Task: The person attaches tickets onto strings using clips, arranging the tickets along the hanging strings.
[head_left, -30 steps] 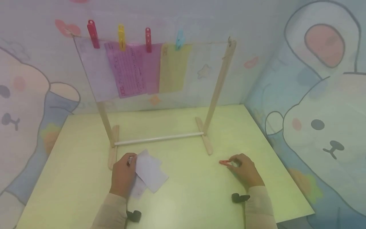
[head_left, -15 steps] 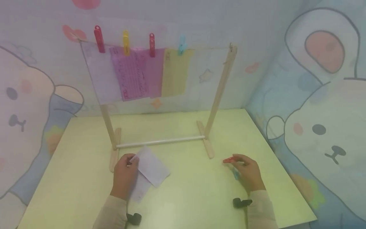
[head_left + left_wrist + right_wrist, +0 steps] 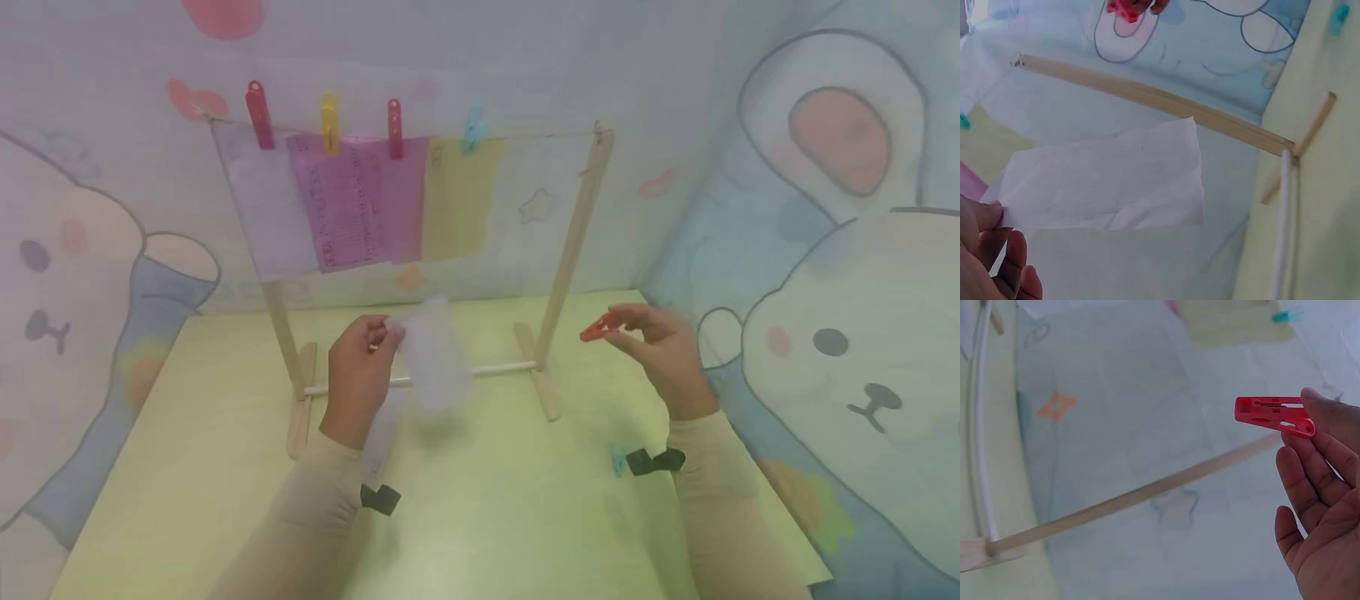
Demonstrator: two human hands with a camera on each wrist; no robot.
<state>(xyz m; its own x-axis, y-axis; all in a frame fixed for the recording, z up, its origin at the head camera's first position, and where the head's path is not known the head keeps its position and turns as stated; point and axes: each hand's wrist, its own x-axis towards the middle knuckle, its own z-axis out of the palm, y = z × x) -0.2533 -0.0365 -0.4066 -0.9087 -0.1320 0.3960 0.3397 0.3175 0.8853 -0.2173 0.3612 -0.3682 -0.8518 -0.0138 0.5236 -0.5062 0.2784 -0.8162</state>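
My left hand (image 3: pixel 358 367) pinches a corner of a white paper slip (image 3: pixel 435 354) and holds it up above the table, in front of the wooden drying rack (image 3: pixel 573 242). In the left wrist view the white slip (image 3: pixel 1110 178) hangs flat from my fingers (image 3: pixel 991 231). My right hand (image 3: pixel 660 346) holds a red clothespin (image 3: pixel 598 328) in the air, right of the rack's right post. The right wrist view shows the red clothespin (image 3: pixel 1272 414) pinched at my fingertips (image 3: pixel 1319 419).
Several papers, white, pink (image 3: pixel 348 200) and yellow (image 3: pixel 457 196), hang on the rack's string under red, yellow, red and blue pegs. A blue peg (image 3: pixel 617 458) lies on the green table (image 3: pixel 480 517) near my right wrist. Another white slip (image 3: pixel 382 437) lies under my left forearm.
Both hands rose from the table: the left lifted the white slip up toward the rack, and the right lifted the red clothespin up beside the right post.
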